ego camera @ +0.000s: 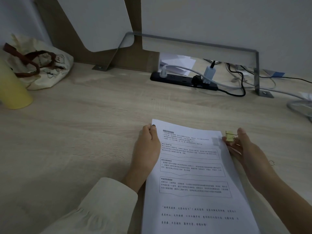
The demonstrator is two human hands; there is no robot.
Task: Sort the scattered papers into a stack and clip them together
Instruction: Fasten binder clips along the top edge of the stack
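A stack of white printed papers (pixel 194 174) is held above the wooden desk (pixel 76 141) in front of me, its edges lined up. My left hand (pixel 146 149) grips the stack's upper left edge, thumb on top. My right hand (pixel 248 152) is at the stack's upper right edge and holds a small yellow binder clip (pixel 230 136) between its fingers, right beside the paper's corner. Whether the clip bites the paper I cannot tell. The lower sheets of the stack are hidden under the top page.
A yellow cylinder (pixel 13 88) and a cloth bag (pixel 42 65) with brown straps sit at the far left. A black power strip (pixel 184 81) with plugs and cables lies at the back, under a metal bracket (pixel 256 73). More cables (pixel 298 105) trail at the right edge.
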